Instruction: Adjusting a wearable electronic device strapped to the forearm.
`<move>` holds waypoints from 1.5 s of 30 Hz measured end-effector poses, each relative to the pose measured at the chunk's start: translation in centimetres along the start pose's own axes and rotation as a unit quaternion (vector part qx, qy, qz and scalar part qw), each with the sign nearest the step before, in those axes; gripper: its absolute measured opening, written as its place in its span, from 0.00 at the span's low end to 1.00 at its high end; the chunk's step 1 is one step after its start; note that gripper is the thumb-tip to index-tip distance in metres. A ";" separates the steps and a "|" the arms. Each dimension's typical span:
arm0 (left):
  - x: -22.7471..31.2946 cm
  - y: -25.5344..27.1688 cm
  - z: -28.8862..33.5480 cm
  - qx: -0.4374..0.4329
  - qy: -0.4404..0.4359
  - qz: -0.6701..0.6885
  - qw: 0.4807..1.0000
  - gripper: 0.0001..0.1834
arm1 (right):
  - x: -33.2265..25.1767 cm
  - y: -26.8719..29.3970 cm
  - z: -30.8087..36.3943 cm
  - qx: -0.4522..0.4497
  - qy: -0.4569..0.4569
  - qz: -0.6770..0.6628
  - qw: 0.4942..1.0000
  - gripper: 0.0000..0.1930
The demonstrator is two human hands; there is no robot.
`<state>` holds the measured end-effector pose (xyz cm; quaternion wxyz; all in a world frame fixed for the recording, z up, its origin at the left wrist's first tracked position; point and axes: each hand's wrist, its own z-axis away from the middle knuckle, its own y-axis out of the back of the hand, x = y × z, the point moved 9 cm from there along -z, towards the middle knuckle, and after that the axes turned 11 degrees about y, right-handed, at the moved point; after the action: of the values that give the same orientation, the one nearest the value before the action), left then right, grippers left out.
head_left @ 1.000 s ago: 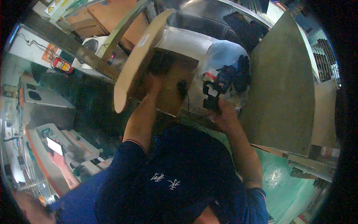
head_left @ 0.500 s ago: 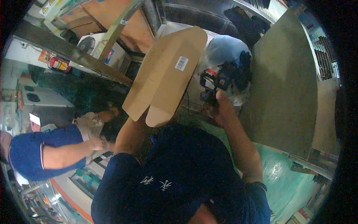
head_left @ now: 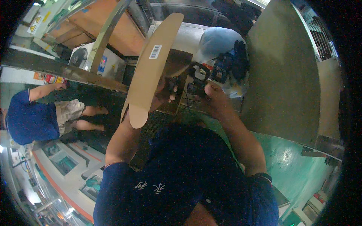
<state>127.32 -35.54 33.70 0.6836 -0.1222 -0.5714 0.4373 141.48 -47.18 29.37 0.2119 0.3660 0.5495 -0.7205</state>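
Note:
A long folded piece of brown cardboard (head_left: 143,81) with rounded ends stands tilted in front of me, a white barcode label near its upper part. My left hand (head_left: 163,93) is closed on it from behind; its curled fingertips show past the right edge, and the palm is partly hidden. To the right, my right hand (head_left: 218,100) is wrapped round a black handheld device (head_left: 196,89) with a loop-shaped part at its top. The device's exact kind is unclear. Just beyond it sits a clear plastic bag (head_left: 215,39) with dark gloves (head_left: 238,66) on it.
A large greenish-brown panel (head_left: 283,75) stands upright on the right. A metal beam (head_left: 68,75) crosses the left side. Behind it, a co-worker in a blue shirt (head_left: 32,118) stretches an arm toward a red fire extinguisher (head_left: 51,79). A white machine with orange trim (head_left: 75,180) lies lower left.
The cardboard has moved left and turned more edge-on, baring my left fingers. My right hand and the black device have shifted slightly left. The co-worker has moved up and away, one arm now raised.

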 end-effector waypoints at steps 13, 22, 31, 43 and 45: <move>2.3 1.0 0.5 -0.011 -0.052 -0.125 0.991 0.23 | 2.9 -0.5 -3.0 -0.011 0.038 0.022 0.999 0.45; 4.7 2.7 1.3 0.123 -0.088 -0.300 0.942 0.29 | 1.6 -0.9 -3.6 -0.008 0.058 0.213 0.975 0.20; 7.1 0.0 1.8 0.159 -0.132 -0.471 0.858 0.26 | 1.9 0.2 -4.5 0.005 0.061 0.120 0.991 0.17; 6.4 1.5 1.3 0.189 -0.099 -0.434 0.875 0.15 | 1.6 0.3 -5.0 0.018 0.047 0.117 0.992 0.17; 6.0 1.6 1.3 0.151 -0.107 -0.347 0.920 0.14 | 1.2 0.1 -4.8 0.026 0.005 0.220 0.975 0.18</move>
<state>125.25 -30.64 37.09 0.7378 0.2358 -0.5745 0.2646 142.15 -42.55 27.77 0.3528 0.4875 0.4374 -0.6682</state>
